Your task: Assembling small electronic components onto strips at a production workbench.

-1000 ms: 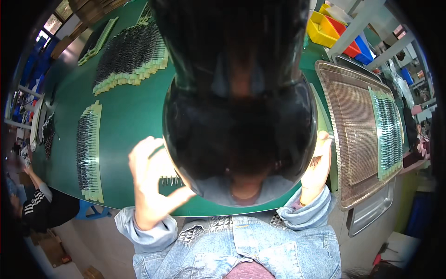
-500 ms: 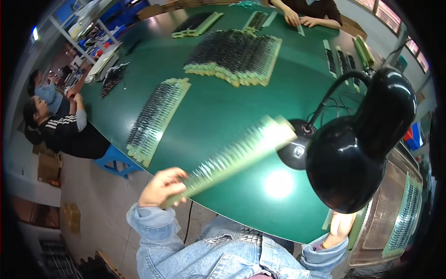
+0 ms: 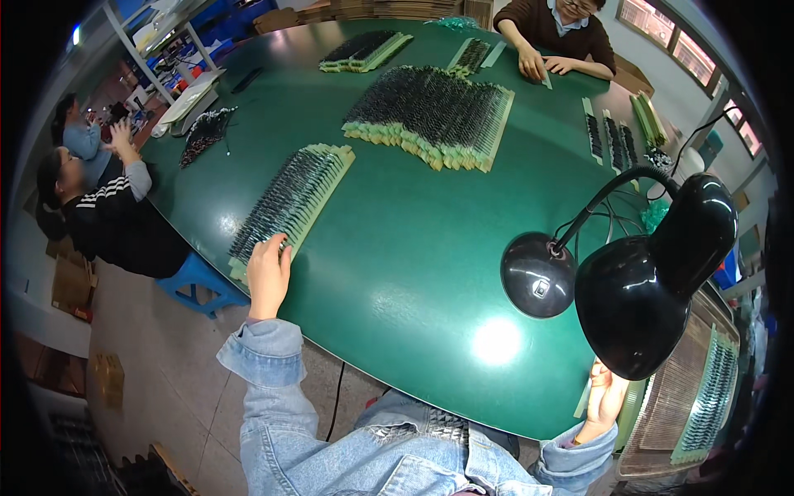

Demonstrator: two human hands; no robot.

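My left hand [image 3: 270, 273] is at the near end of a stack of pale green strips [image 3: 318, 198] with rows of dark, thin pieces, on the left of the table. Its fingers are closed on the edge of the top strip there. At the lower right, my right hand [image 3: 605, 395] is partly covered by the black lamp head [image 3: 633, 310]. Its visible fingers are curled beside a narrow green strip [image 3: 583, 400], which it seems to grip; the fingertips are hard to see.
A green table [image 3: 413, 248] carries a wide pile of similar strips [image 3: 430, 116] in the middle. The lamp base [image 3: 538, 275] stands right of centre. A mesh tray [image 3: 662, 422] with strips lies at the right. A co-worker's hands [image 3: 542, 64] work at the far edge; other people sit at left.
My left hand has moved up and left with the strip it held in the air, and that strip now lies on the left stack. My right hand stays under the lamp.
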